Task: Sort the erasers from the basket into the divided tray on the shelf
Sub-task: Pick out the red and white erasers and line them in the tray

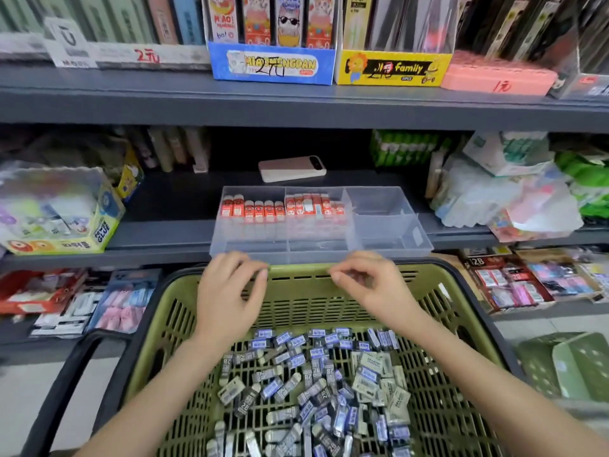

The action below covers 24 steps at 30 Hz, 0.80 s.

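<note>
A green slatted basket fills the lower middle, with several grey, blue and pale-green wrapped erasers heaped on its floor. On the shelf just beyond its far rim sits a clear divided tray. Red-wrapped erasers stand in rows in its left and middle compartments; the right compartment shows nothing in it. My left hand and my right hand hover over the basket's far rim, fingers loosely curled, holding nothing I can see.
A white-and-pink flat device lies on the shelf behind the tray. A glue box stands at left, plastic-bagged goods at right. Display boxes line the upper shelf. The basket's black handle lies at lower left.
</note>
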Each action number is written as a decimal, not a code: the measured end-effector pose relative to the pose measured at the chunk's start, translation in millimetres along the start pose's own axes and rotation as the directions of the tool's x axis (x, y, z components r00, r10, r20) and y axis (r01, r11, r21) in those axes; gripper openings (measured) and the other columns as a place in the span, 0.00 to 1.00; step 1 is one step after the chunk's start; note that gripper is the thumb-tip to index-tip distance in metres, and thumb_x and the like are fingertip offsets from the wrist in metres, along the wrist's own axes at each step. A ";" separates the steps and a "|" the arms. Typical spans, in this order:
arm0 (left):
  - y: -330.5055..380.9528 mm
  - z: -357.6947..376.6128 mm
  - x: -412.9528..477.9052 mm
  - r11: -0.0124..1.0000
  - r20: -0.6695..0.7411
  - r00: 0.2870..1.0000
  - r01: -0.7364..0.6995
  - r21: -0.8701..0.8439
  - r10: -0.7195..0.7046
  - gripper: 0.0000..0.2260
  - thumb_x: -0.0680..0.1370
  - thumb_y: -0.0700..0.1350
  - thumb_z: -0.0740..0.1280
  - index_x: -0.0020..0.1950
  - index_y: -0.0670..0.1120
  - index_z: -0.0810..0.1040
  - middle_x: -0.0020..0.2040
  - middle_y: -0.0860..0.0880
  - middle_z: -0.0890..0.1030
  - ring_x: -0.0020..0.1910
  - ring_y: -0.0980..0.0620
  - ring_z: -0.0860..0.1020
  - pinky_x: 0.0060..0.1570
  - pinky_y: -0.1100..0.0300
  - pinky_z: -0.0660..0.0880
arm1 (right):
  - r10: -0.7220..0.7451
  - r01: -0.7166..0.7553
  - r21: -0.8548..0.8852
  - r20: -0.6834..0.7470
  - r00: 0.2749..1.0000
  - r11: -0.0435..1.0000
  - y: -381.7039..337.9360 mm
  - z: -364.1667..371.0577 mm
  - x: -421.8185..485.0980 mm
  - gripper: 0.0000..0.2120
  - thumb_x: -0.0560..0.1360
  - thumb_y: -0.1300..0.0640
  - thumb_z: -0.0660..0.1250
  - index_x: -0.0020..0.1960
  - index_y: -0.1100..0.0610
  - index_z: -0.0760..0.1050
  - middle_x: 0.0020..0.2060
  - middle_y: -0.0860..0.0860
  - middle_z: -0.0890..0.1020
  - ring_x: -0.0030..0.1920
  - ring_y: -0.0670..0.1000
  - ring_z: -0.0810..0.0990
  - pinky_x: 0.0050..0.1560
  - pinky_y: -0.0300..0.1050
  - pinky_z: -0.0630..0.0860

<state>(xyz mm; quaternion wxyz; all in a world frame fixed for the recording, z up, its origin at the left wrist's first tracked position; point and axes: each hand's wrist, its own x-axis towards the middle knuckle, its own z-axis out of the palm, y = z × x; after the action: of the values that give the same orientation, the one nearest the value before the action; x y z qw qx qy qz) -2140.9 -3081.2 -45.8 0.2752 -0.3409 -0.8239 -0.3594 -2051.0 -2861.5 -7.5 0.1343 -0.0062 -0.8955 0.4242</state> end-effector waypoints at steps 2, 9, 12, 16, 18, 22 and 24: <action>6.2 8.2 -23.4 0.997 0.128 0.989 -0.070 -0.032 0.074 0.11 0.76 0.44 0.62 0.42 0.40 0.82 0.38 0.47 0.78 0.40 0.50 0.73 0.42 0.61 0.67 | 0.193 -0.187 -0.055 0.155 0.969 0.981 25.1 5.3 -18.5 0.04 0.74 0.57 0.69 0.46 0.54 0.82 0.39 0.41 0.81 0.39 0.38 0.76 0.47 0.36 0.74; -5.1 59.9 -101.9 0.976 0.756 0.618 0.104 0.191 -0.214 0.15 0.80 0.53 0.61 0.64 0.51 0.75 0.58 0.52 0.75 0.59 0.52 0.70 0.57 0.60 0.68 | 0.647 -0.473 -0.500 0.260 0.717 0.725 111.3 26.0 -60.6 0.16 0.72 0.53 0.71 0.59 0.55 0.77 0.53 0.51 0.82 0.51 0.49 0.79 0.50 0.39 0.74; -11.4 67.0 -121.5 0.926 0.761 0.537 0.297 0.232 -0.363 0.16 0.78 0.55 0.63 0.64 0.52 0.75 0.59 0.53 0.76 0.62 0.52 0.71 0.63 0.55 0.67 | 0.686 -0.434 -0.586 0.315 0.657 0.685 127.5 33.5 -76.2 0.31 0.68 0.49 0.75 0.67 0.53 0.69 0.63 0.52 0.75 0.61 0.52 0.75 0.60 0.44 0.73; -11.1 68.0 -128.7 0.892 0.744 0.528 0.401 0.206 -0.409 0.15 0.77 0.54 0.66 0.63 0.53 0.76 0.56 0.53 0.77 0.59 0.53 0.73 0.60 0.56 0.71 | 0.590 -0.178 -0.701 0.403 0.699 0.690 133.7 51.2 -99.1 0.51 0.61 0.38 0.75 0.74 0.54 0.54 0.70 0.51 0.65 0.70 0.59 0.59 0.69 0.52 0.64; -10.6 68.1 -128.7 0.877 0.729 0.537 0.445 0.184 -0.425 0.14 0.77 0.52 0.67 0.62 0.52 0.76 0.56 0.53 0.77 0.58 0.52 0.74 0.59 0.56 0.72 | 0.543 -0.131 -0.710 0.393 0.742 0.692 138.0 51.8 -103.7 0.51 0.61 0.38 0.75 0.74 0.54 0.54 0.69 0.50 0.65 0.70 0.57 0.60 0.69 0.50 0.63; -4.8 69.9 -127.0 0.879 0.718 0.563 0.453 0.147 -0.410 0.11 0.78 0.50 0.66 0.60 0.51 0.78 0.55 0.52 0.78 0.57 0.52 0.74 0.60 0.57 0.70 | 0.546 -0.297 -0.548 0.373 0.750 0.782 141.0 49.1 -99.4 0.42 0.65 0.43 0.75 0.72 0.54 0.61 0.67 0.50 0.69 0.69 0.54 0.63 0.69 0.49 0.64; 3.2 71.6 -125.5 0.877 0.705 0.589 0.471 0.098 -0.395 0.10 0.78 0.48 0.66 0.58 0.50 0.79 0.54 0.52 0.78 0.56 0.52 0.75 0.58 0.58 0.70 | 0.583 -0.424 -0.445 0.323 0.745 0.789 141.8 50.4 -98.3 0.32 0.70 0.48 0.73 0.70 0.56 0.67 0.65 0.51 0.72 0.65 0.52 0.70 0.65 0.45 0.68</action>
<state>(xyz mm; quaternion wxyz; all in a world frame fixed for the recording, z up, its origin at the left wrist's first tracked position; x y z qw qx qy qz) -2076.1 -3069.4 -174.4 -0.1748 -0.2541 -0.9037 -0.2972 -1983.3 -2821.2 -169.1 -0.1986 -0.1781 -0.9247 0.2718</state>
